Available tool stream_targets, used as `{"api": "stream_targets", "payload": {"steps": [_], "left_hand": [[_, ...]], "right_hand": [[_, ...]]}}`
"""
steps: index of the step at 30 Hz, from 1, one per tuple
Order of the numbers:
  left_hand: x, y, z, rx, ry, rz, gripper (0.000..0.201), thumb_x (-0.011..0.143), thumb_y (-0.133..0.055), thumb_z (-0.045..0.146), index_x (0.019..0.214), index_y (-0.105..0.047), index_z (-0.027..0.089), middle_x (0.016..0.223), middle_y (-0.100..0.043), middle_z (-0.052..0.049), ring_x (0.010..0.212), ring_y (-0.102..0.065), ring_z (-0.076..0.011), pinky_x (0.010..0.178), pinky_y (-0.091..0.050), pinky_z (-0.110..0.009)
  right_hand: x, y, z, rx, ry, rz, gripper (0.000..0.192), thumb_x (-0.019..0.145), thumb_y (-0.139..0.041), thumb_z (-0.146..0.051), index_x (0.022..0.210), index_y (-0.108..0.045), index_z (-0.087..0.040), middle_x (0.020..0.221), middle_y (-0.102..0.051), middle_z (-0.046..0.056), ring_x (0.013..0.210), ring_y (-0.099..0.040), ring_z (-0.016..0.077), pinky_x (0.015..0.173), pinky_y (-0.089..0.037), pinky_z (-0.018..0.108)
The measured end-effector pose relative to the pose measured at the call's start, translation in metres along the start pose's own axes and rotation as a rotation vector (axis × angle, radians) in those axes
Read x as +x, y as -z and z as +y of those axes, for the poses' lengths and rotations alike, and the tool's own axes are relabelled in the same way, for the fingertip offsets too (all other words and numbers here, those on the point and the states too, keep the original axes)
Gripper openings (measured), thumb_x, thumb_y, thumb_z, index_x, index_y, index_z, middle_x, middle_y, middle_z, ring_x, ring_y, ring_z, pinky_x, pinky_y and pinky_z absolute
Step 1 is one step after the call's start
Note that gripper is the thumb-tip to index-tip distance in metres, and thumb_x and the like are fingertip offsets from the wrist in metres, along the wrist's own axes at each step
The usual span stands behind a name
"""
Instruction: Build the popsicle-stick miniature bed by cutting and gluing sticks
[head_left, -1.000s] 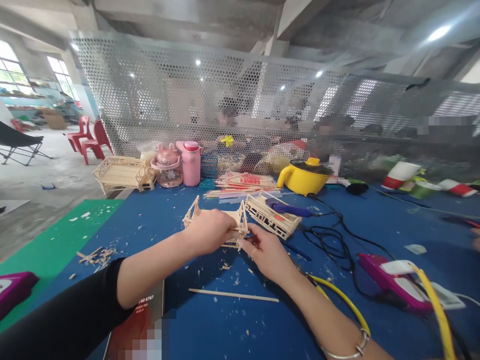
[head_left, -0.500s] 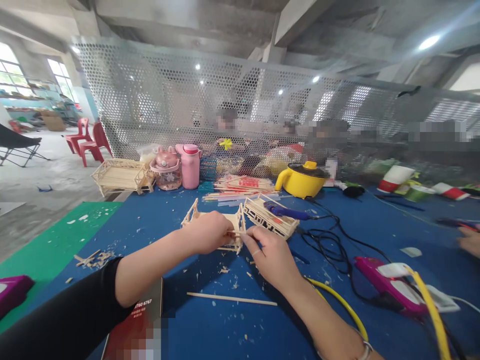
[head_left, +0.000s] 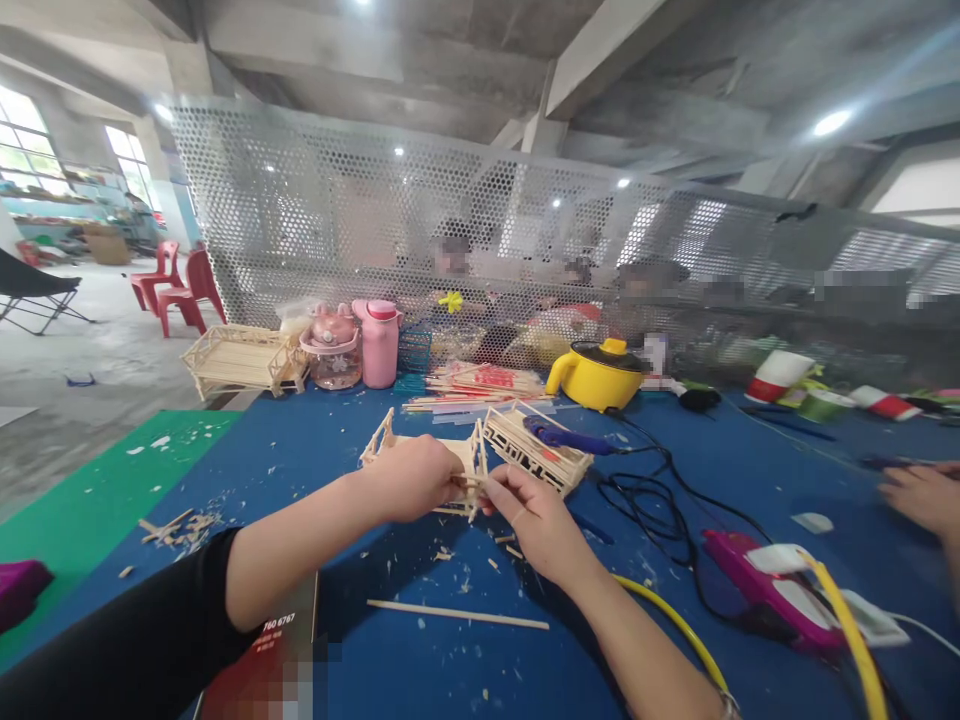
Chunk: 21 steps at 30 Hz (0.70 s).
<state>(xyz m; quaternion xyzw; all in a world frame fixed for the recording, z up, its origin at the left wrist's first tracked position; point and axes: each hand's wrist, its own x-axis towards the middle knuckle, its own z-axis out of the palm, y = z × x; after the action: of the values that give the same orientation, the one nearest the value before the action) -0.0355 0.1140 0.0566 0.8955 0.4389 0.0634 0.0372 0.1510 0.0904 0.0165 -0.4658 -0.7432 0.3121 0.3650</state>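
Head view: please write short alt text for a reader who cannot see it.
Both hands, left hand and right hand, pinch a small stick frame over a blue table. A loose stick lies nearer, a yellow pot behind.

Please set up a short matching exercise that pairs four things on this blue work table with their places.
Things:
1. small wooden stick frame
2. yellow lidded pot
3. long loose wooden stick
4. pink flask

Places:
A. flat on the blue table, nearest the camera
B. far edge, beside the pink jar
C. between the left hand and the right hand
D. far side, right of the stick bundle

Pairs: 1-C, 2-D, 3-A, 4-B
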Motion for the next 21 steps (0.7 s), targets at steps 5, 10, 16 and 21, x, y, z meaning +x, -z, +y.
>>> {"api": "stream_targets", "payload": {"steps": [5,10,16,21], "left_hand": [[-0.002,-0.004,-0.003,-0.075,-0.006,0.065,0.022,0.079,-0.052,0.028,0.093,-0.067,0.021,0.087,-0.071,-0.007,0.079,-0.065,-0.0235,0.062,-0.045,-0.029],[-0.009,-0.001,-0.006,-0.285,-0.101,0.19,0.04,0.079,-0.059,0.036,0.115,-0.057,0.02,0.107,-0.067,-0.008,0.094,-0.062,-0.0215,0.078,-0.049,-0.031],[-0.036,0.012,-0.023,-0.397,-0.103,0.618,0.028,0.085,-0.053,0.036,0.105,-0.061,0.019,0.104,-0.066,-0.007,0.095,-0.06,-0.0168,0.083,-0.048,-0.029],[-0.075,0.001,-0.064,-0.419,0.211,0.845,0.026,0.084,-0.052,0.037,0.096,-0.064,0.017,0.089,-0.067,-0.005,0.079,-0.061,-0.0152,0.072,-0.049,-0.027]], "right_hand": [[-0.005,0.006,-0.005,0.089,-0.084,0.076,0.032,0.084,-0.049,-0.049,0.075,-0.057,-0.019,0.068,-0.058,-0.001,0.067,-0.056,0.0144,0.065,-0.044,0.026],[-0.013,0.02,-0.012,0.113,-0.095,0.297,0.038,0.085,-0.044,-0.054,0.087,-0.059,-0.02,0.073,-0.061,0.001,0.069,-0.06,0.0159,0.069,-0.048,0.029],[-0.049,0.019,-0.021,0.056,-0.103,0.338,0.035,0.086,-0.045,-0.052,0.105,-0.057,-0.026,0.085,-0.065,0.001,0.079,-0.062,0.0146,0.073,-0.05,0.024],[-0.094,-0.014,-0.025,0.028,-0.074,0.199,0.027,0.086,-0.048,-0.045,0.099,-0.062,-0.026,0.083,-0.068,0.0,0.076,-0.065,0.0133,0.068,-0.052,0.017]]}}
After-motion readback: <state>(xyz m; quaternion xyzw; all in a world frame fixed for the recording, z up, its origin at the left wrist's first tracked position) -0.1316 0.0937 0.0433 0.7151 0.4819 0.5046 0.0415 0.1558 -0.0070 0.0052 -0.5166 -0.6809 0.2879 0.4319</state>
